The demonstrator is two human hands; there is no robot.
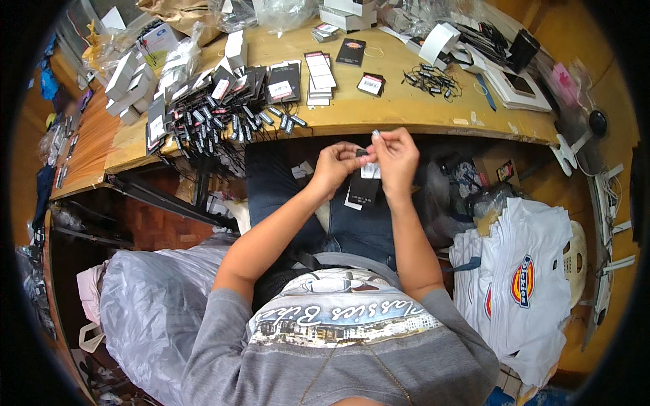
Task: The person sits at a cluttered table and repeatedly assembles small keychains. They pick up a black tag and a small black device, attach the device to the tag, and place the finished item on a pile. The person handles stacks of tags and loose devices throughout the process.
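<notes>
In front of the table edge, over my lap, a small bunch of hang tags (pixel 364 190) dangles, a black one with a white label near its top and a white one behind. My left hand (pixel 333 168) is closed, pinching the tags at their upper end. Close against it, my right hand (pixel 397 162) is closed too, thumb and index finger pinched just above the tags. Whatever sits between those right fingertips is too small to name. On the table, a large heap of black tags (pixel 223 91) with cords and small seals hanging over the edge lies to the left.
Stacks of tags (pixel 319 73) and a bundle of black cords (pixel 432 81) lie on the wooden table (pixel 399 122). White boxes (pixel 132 84) stand at left, a phone (pixel 518 84) at right. Folded white shirts (pixel 514 291) are beside me; a grey plastic bag (pixel 159 311) is at left.
</notes>
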